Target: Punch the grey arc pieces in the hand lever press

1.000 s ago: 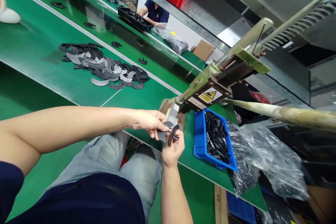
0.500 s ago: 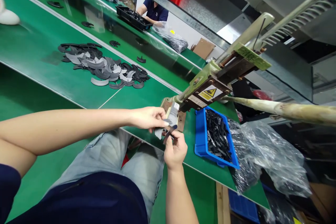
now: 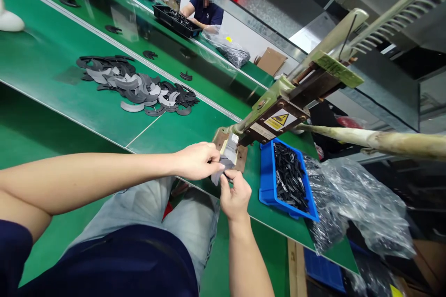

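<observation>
My left hand (image 3: 197, 161) and my right hand (image 3: 236, 194) meet at the near edge of the green table, both pinching a small grey curved piece (image 3: 221, 170). A dark strip that was in my right fingers is now mostly hidden between the hands. Just beyond them stands a press fixture (image 3: 275, 116) with a warning label, over a brown base plate (image 3: 240, 154). A pile of grey and black crescent parts (image 3: 139, 88) lies on the table to the left.
A blue bin (image 3: 266, 181) of black strips sits right of my hands, with crinkled plastic bags (image 3: 362, 204) beyond it. The press's long pale lever (image 3: 376, 140) reaches right. Another person (image 3: 204, 9) works at a black tray (image 3: 172, 21) across the far green belt (image 3: 174, 53).
My two hands have closed together. The dark strip in my right hand has been brought against the grey piece in my left, and both hands shifted slightly up toward the press.
</observation>
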`<state>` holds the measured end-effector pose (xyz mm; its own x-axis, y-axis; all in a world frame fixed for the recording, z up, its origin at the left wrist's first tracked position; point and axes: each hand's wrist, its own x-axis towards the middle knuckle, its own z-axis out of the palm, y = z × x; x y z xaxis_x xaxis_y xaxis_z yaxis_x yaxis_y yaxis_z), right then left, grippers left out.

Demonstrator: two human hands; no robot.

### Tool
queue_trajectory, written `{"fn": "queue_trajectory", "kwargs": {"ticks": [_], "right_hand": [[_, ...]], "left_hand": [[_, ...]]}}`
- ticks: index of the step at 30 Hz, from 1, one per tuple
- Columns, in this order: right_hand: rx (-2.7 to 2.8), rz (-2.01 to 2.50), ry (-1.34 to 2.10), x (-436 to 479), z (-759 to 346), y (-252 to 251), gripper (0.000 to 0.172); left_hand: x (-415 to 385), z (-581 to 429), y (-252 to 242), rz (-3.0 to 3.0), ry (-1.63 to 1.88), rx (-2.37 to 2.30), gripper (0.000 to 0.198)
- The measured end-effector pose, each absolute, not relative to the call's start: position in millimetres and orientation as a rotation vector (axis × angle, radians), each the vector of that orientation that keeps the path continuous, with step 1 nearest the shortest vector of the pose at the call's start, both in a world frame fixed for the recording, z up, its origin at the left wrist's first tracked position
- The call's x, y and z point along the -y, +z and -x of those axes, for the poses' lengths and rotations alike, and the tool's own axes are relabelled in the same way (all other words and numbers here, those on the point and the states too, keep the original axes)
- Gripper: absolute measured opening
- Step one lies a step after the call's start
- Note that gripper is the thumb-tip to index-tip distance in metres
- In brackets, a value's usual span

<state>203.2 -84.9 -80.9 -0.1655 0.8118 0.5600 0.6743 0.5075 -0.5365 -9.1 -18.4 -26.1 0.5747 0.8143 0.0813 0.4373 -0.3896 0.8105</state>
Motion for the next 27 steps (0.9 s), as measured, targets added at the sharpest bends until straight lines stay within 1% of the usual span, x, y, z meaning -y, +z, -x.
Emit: {"fn": "queue_trajectory", "kwargs": {"ticks": [2,5,6,8,9,11,13,14,17,21,24,27], "right_hand": [[1.898,1.224,0.194,86,-204,-84,0.010],[1.879,1.224,0.187,90,-206,-90,0.011],[1.873,1.224,0.188,91,-207,-91,0.011],[1.875,1.218,0.200,92,-210,-93,0.011],[1.880,1.219,0.212,91,-213,-94,0.013],[1.875,1.240,0.230,90,-222,-96,0.022],[1.812,1.303,0.218,89,-238,-101,0.032],[1.756,1.350,0.198,89,-248,-104,0.035],[1.552,1.503,0.125,90,-281,-119,0.033],[1.403,1.623,0.100,92,-305,-138,0.031],[1.392,1.652,0.106,92,-306,-142,0.031],[1.389,1.665,0.097,93,-306,-141,0.030]], "left_hand": [[13,7,-35,-1.843,0.566,-0.996,0.040],[11,7,-43,-1.618,0.639,-0.948,0.037],[11,6,-45,-1.533,0.642,-0.912,0.040],[12,6,-47,-1.363,0.538,-0.791,0.049],[12,6,-48,-1.306,0.462,-0.726,0.051],[5,8,-53,-1.295,0.397,-0.673,0.051],[-11,13,-60,-1.383,0.487,-0.773,0.047],[-23,17,-64,-1.442,0.547,-0.863,0.043],[-73,29,-74,-1.698,0.642,-1.168,0.032],[-159,22,-64,-2.211,0.574,-1.474,0.022],[-217,-1,-42,-2.420,0.519,-1.663,0.029],[-250,-20,-28,-2.469,0.525,-1.714,0.038]]}}
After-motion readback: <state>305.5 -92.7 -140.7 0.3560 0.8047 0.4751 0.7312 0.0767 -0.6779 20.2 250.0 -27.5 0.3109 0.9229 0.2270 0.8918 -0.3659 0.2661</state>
